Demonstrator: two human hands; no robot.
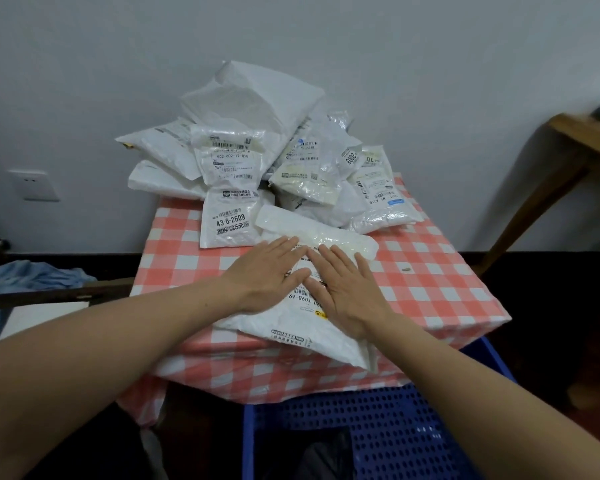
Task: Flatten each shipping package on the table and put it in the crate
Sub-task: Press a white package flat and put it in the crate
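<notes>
Early stage. L hand (267, 275) + R hand (343, 289) lay flat, fingers straight, pressing white pkg (291, 329) at frame centre, by front edge of table (430, 282). Pkg pile (257, 150) at upper centre was left to do. Blue crate (378, 427), bottom centre: no pkgs visible inside.

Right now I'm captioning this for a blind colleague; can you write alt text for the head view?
The left hand and right hand press flat, side by side, on a white package at the near edge of a red-checked table. Behind it sits a pile of more white mailers. A blue crate stands below the near edge.
</notes>
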